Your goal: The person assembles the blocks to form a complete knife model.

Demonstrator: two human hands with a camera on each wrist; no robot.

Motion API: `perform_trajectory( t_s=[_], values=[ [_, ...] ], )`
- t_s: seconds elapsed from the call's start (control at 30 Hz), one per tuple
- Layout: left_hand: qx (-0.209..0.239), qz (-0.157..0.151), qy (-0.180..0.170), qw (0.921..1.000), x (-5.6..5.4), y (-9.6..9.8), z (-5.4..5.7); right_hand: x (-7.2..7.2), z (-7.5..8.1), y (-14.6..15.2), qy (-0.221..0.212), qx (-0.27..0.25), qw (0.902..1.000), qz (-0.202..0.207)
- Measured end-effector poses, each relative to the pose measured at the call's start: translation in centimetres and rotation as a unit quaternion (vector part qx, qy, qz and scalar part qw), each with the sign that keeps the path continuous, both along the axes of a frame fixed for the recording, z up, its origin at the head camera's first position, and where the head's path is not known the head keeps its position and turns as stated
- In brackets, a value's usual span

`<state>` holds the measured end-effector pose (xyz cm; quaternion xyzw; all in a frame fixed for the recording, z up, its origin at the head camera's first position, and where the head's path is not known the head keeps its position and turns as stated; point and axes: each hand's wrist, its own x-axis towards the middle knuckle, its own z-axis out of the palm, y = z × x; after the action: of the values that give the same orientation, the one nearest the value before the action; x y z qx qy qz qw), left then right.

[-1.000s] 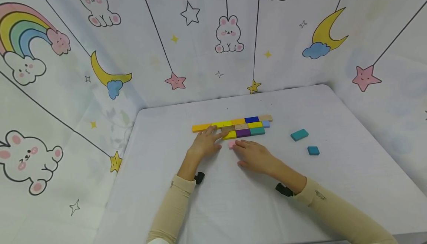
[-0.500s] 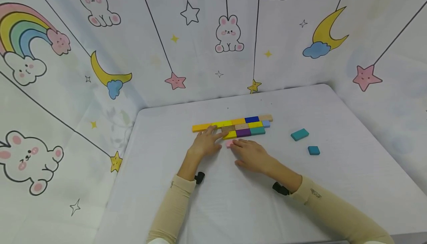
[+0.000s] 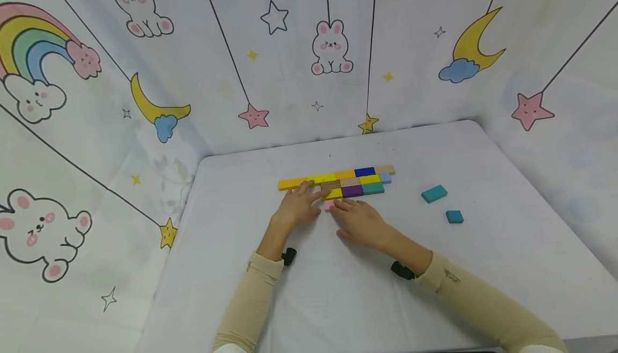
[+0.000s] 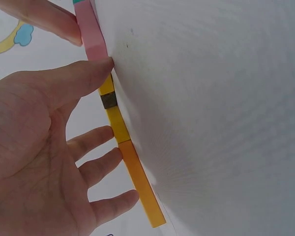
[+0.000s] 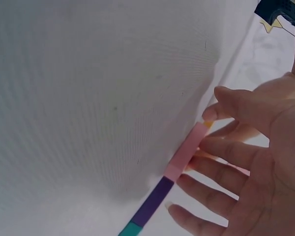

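Flat coloured blocks lie in stepped rows on the white table. The back row runs from an orange block (image 3: 292,184) to a plain wood block (image 3: 384,169). In front come a brown wood block (image 3: 330,185), then a yellow block (image 3: 333,193), a purple block (image 3: 352,191) and a teal block (image 3: 373,188). My left hand (image 3: 298,206) touches the rows' left ends, fingers spread, thumb at the yellow block. My right hand (image 3: 361,223) rests its nearly straight fingertips on a pink block (image 5: 186,152) along the front row; in the head view the fingers partly cover it.
Two loose teal blocks lie to the right: a longer one (image 3: 434,193) and a shorter one (image 3: 454,217). A printed cloth wall (image 3: 299,85) rises behind the table (image 3: 232,267). Small black wrist cameras (image 3: 289,257) sit under the sleeves.
My right hand has slid the pink block leftward and slightly away from me, up to the front row below the yellow block. My left hand has stayed in place.
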<state>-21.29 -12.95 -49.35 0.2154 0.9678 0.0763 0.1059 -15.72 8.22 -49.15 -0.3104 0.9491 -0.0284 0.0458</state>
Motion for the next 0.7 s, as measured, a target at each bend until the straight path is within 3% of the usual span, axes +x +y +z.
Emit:
perform_trajectory(
  t_s=[0.7],
  values=[
    [-0.018, 0.005, 0.004, 0.9998, 0.06, 0.27, 0.18, -0.52, -0.13, -0.49, -0.004, 0.006, 1.0000, -0.004]
  ],
)
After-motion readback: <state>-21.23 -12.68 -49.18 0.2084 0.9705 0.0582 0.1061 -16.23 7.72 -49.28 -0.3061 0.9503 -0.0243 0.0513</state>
